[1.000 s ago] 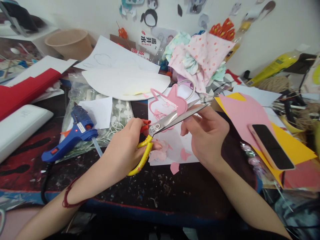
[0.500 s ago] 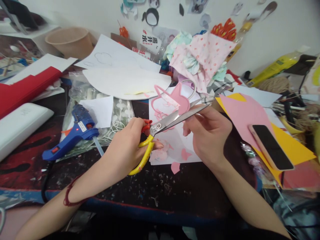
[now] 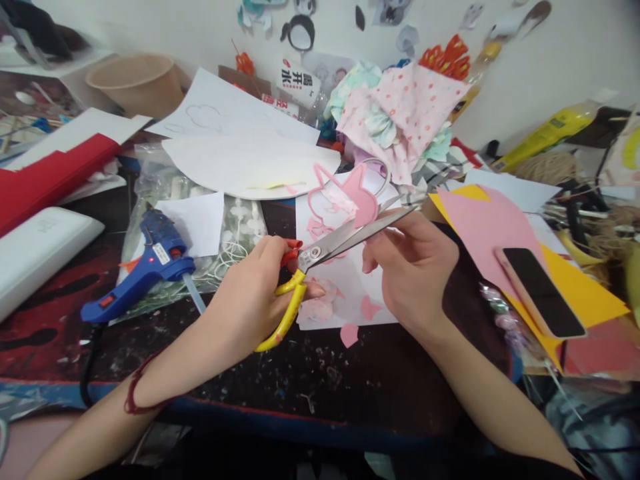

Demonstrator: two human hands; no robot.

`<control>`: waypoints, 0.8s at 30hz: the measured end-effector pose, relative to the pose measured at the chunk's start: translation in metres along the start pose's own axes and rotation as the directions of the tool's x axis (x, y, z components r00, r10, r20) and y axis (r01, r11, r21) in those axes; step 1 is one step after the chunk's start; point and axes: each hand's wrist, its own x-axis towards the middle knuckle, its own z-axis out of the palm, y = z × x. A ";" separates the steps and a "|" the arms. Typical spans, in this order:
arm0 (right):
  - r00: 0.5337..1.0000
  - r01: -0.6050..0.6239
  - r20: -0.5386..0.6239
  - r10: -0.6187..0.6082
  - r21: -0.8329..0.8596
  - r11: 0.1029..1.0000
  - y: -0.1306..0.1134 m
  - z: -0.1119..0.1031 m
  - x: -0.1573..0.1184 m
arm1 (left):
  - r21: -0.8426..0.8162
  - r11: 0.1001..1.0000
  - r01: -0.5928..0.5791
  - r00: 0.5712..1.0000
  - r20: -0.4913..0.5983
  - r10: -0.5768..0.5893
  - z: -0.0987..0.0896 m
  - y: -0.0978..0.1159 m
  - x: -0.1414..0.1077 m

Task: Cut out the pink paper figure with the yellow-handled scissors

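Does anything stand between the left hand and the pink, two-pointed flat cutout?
Yes: the yellow-handled, steel-bladed scissors, held in the left hand; in this view their blades span the gap to the pink cutout.

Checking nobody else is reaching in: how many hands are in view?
2: the left hand holds the scissors, and the right hand is right by their blades. No other hand shows.

Most likely a craft corner in a home: a dark table [image 3: 380, 393], speckled with pale bits, stands by a white wall [image 3: 200, 30] bearing small cartoon cut-outs [image 3: 393, 12]. Crafting shows in 1 blue glue gun [image 3: 157, 267], scissors [image 3: 315, 253], coloured sheets [image 3: 500, 233], pink scraps [image 3: 350, 335] and twine [image 3: 547, 173]. 1 phone [image 3: 545, 293] and 1 yellow bottle [image 3: 555, 138] among the clutter suggest a personal space.
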 end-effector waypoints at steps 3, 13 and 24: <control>1.000 0.003 -0.010 -0.004 -0.037 0.999 0.000 0.000 0.000 | -0.007 1.000 -0.002 1.000 -0.001 0.002 0.001 0.000 0.000; 0.993 0.094 -0.063 -0.104 -0.141 0.986 -0.003 0.003 -0.004 | -0.032 0.999 0.022 1.000 0.004 -0.021 0.001 0.004 0.000; 0.997 0.069 -0.037 -0.074 -0.114 0.991 -0.003 0.001 0.000 | -0.017 0.999 0.032 0.999 0.021 -0.031 0.001 0.002 -0.001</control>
